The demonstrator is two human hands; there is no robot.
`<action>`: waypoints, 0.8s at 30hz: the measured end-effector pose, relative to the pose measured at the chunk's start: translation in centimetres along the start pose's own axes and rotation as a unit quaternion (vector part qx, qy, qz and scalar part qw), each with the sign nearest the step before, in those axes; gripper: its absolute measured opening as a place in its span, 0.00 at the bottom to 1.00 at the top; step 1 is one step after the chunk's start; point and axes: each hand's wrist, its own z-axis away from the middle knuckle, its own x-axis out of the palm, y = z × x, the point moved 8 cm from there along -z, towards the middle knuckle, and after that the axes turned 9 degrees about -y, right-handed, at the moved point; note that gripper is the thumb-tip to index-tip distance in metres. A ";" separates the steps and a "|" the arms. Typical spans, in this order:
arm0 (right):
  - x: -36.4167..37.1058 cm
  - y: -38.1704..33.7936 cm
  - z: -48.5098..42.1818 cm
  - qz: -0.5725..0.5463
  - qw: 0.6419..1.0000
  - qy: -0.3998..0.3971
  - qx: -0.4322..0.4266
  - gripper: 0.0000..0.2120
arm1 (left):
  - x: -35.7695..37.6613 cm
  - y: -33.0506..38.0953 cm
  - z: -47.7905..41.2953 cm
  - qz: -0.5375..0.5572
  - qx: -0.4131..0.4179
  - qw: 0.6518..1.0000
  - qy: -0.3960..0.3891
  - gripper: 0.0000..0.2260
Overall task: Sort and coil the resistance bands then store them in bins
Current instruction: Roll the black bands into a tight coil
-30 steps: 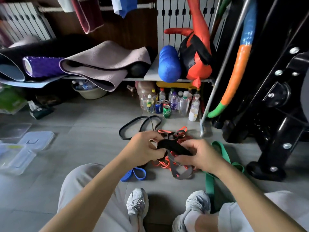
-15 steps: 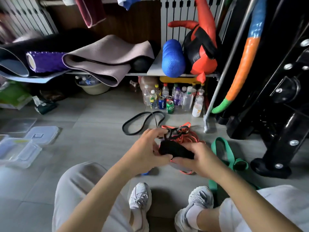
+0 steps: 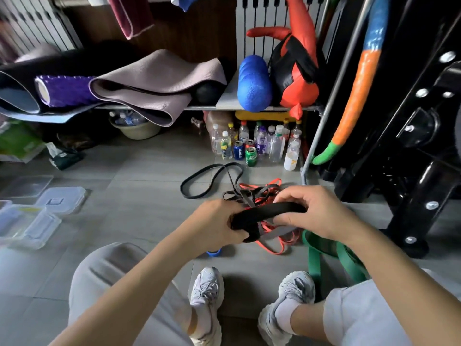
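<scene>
Spread since earlier: black band, then bunched, now drawn out at centre | left hand grips its 9 o'clock end, right hand pinches the 3 o'clock end, likely straightening it for coiling | bins at 9 o'clock.

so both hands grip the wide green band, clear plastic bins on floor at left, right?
Wrong colour: head view shows left hand and right hand gripping a wide black elastic band; the green elastic band lies on the floor. Clear plastic bins are left.
</scene>
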 end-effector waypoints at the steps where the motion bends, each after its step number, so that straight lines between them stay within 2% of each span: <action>1: -0.7 -0.5 -0.1 0.018 1.000 0.004 -0.003 0.11 | -0.2 -0.2 0.0 0.014 -0.004 1.000 0.002 0.06; 4: -1.8 -1.4 -0.3 0.032 0.999 -0.003 -0.020 0.14 | -0.6 -0.8 0.0 0.109 -0.020 0.994 0.004 0.07; 7: -0.9 -0.9 -0.4 0.036 0.999 -0.018 -0.004 0.16 | -0.5 -0.6 0.2 0.302 -0.011 0.953 0.004 0.07; 11: 2.2 0.3 -0.4 -0.075 0.996 -0.051 0.000 0.28 | -0.3 -0.3 0.5 0.407 0.000 0.913 0.028 0.11; 12: 2.7 0.6 -0.4 -0.092 0.995 -0.050 0.004 0.28 | -0.2 -0.3 0.6 0.429 -0.001 0.903 0.031 0.10; 14: 3.3 0.7 -0.1 -0.118 0.992 -0.047 0.002 0.22 | 0.0 -0.6 0.7 0.432 -0.015 0.901 0.039 0.08; 16: 2.9 0.3 0.0 -0.147 0.989 -0.024 -0.005 0.14 | 0.0 -1.2 1.0 0.366 -0.047 0.929 0.040 0.07; 19: 1.4 -0.3 0.0 -0.163 0.986 0.014 -0.026 0.15 | 0.1 -1.3 1.3 0.212 -0.071 0.974 0.023 0.05; 21: 0.7 -0.6 0.0 -0.151 0.987 0.021 -0.039 0.16 | -0.5 -1.0 1.3 0.161 -0.052 0.985 0.037 0.06; 22: 0.6 -0.5 0.0 -0.148 0.988 0.023 -0.042 0.16 | -0.8 -0.9 1.4 0.170 -0.044 0.983 0.048 0.07; 24: 0.8 -0.1 0.1 -0.166 0.985 0.028 -0.041 0.17 | -1.2 -1.0 1.5 0.310 -0.021 0.949 0.061 0.08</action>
